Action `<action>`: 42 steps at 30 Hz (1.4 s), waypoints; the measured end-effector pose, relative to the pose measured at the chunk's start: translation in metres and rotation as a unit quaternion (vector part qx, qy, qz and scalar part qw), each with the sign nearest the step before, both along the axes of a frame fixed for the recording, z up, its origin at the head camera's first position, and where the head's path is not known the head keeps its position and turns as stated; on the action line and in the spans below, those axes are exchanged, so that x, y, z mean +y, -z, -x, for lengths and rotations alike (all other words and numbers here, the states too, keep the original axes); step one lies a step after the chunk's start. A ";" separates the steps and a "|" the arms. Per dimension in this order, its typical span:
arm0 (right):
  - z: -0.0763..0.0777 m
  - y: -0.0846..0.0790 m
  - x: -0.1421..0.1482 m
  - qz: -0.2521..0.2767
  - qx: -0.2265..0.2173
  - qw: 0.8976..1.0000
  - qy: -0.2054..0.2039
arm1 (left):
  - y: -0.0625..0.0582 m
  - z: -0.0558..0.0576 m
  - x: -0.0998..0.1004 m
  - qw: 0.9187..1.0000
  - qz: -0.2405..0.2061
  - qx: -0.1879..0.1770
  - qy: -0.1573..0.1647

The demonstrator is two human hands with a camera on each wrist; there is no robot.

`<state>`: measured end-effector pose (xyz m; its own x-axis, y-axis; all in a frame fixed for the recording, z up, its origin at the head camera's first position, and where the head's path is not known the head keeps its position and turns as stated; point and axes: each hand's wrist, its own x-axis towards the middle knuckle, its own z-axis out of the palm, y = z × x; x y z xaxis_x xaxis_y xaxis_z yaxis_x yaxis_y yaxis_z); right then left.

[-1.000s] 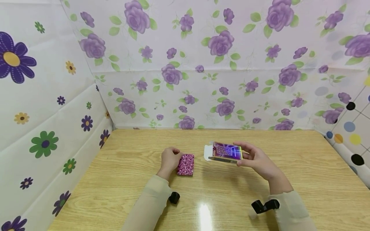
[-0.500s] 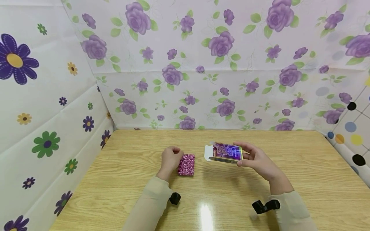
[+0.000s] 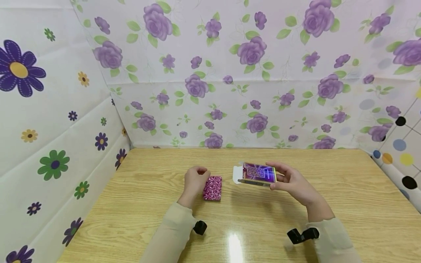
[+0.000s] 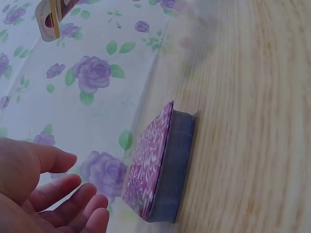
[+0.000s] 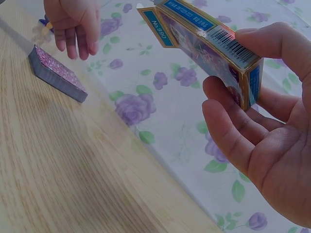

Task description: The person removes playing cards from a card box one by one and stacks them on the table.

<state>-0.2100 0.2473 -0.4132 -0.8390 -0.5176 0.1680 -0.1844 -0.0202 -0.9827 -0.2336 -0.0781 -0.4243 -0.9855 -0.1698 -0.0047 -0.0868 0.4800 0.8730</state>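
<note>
A squared stack of playing cards [image 3: 212,189], backs up in a magenta and white swirl pattern, lies on the table. Beside its left edge is my left hand [image 3: 194,182]. The left wrist view shows those fingers [image 4: 68,204] loosely bent and apart from the stack, with nothing in them. Off to the right, my right hand [image 3: 297,188] grips the purple and gold card box [image 3: 258,172] by one end, above the tabletop. Its white end flap [image 3: 237,174] hangs open toward the stack. From the right wrist, a barcode shows on the box's narrow side, with the thumb at it.
The wooden table [image 3: 148,219] ends at a floral sheet [image 3: 223,91] behind and a flower-print sheet [image 3: 59,146] on the left. A dotted sheet [image 3: 399,157] borders the right. Black wrist cameras [image 3: 302,235] sit on both sleeves.
</note>
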 end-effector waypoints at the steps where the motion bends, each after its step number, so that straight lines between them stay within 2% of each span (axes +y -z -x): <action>1: 0.000 0.000 0.000 -0.001 0.002 1.000 0.000 | -0.001 -0.001 0.001 1.000 -0.001 0.002 0.001; 8: 0.000 0.001 0.001 0.001 0.012 1.000 -0.004 | -0.007 -0.004 0.005 1.000 -0.011 0.011 0.010; 13: 0.000 0.000 0.000 0.006 0.008 1.000 -0.005 | -0.011 -0.006 0.007 1.000 -0.024 0.007 0.011; 20: 0.000 0.000 -0.001 0.004 0.002 1.000 -0.001 | -0.015 -0.008 0.011 0.999 -0.042 0.021 0.011; 31: 0.000 0.001 -0.001 0.004 0.003 1.000 -0.002 | -0.023 -0.013 0.015 0.997 -0.066 0.022 0.028; 42: -0.001 0.000 -0.001 -0.005 0.001 1.000 0.005 | -0.028 -0.015 0.018 0.996 -0.073 0.032 0.043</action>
